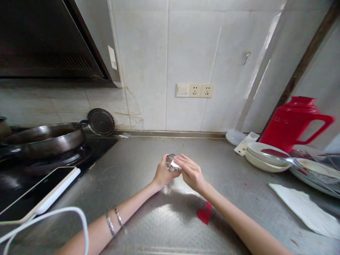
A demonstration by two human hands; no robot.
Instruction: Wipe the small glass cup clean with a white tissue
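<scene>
Both hands meet over the middle of the steel counter, well in front of the wall socket. The left hand is curled closed around a small crumpled foil ball, holding it just above the counter. The right hand has its fingers laid flat against the ball's right side, touching it. Two bangles circle the left wrist. A small red patch lies on the counter below the right forearm. Left of the ball, a dark pan sits on the stove, with a phone nearer the person. Right of the ball stand stacked dishes and a red jug.
</scene>
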